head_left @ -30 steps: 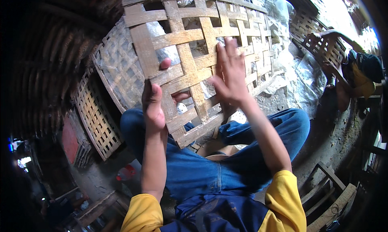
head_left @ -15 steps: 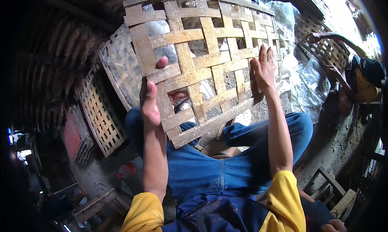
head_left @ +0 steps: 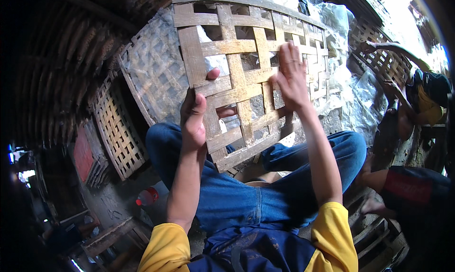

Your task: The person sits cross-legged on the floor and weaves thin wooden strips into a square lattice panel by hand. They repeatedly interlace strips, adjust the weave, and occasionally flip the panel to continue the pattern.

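A woven bamboo rack (head_left: 244,91), framed in wooden slats with wide square gaps, is tilted up in front of me above my crossed legs. My left hand (head_left: 195,120) is closed on its left slat; the thumb lies on the near face and other fingers show through the gaps. Flat against the weave right of its middle, my right hand (head_left: 293,80) has its fingers stretched out and grips nothing. Beyond the rack, clear plastic sheeting (head_left: 334,30) shows through the openings.
On the left lean a plastic-covered rack (head_left: 154,68), another woven rack (head_left: 118,130) and a reddish board (head_left: 83,153). A red-capped bottle (head_left: 148,196) lies by my left knee. A person (head_left: 419,96) sits at the far right; someone's leg (head_left: 379,182) is near my right knee.
The rack's left side has shifted to the right together with my left hand. My right hand has slid leftward over the weave. A leg has come into view at the lower right.
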